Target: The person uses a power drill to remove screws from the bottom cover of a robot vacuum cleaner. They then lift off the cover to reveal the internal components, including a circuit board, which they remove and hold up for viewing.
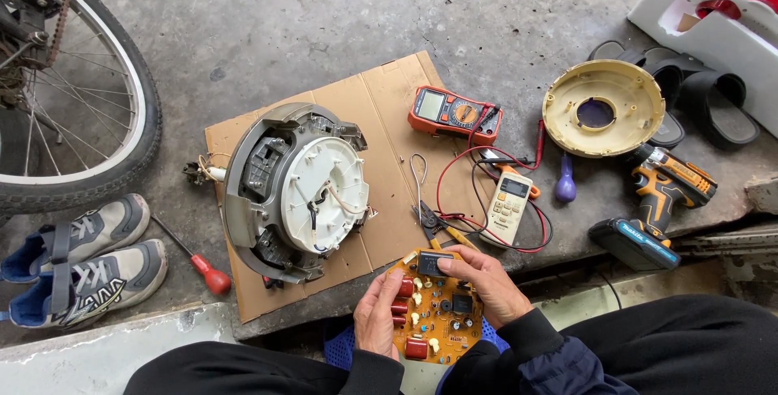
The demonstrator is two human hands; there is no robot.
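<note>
I hold an orange circuit board (438,314) with red cylindrical parts and black components over my lap. My left hand (377,314) grips its left edge, thumb by the red parts. My right hand (486,281) holds the right side, fingers reaching over the top near a black block. On the cardboard sheet (389,103) ahead lies an upturned round grey appliance (292,192) with a white base plate and loose wires.
An orange multimeter (454,111) with red and black leads, a white remote control (509,204), pliers (438,229), a cream round cover (604,107), a cordless drill (656,209), a red-handled screwdriver (203,269), sneakers (77,269), sandals (697,91) and a bicycle wheel (73,103) lie around.
</note>
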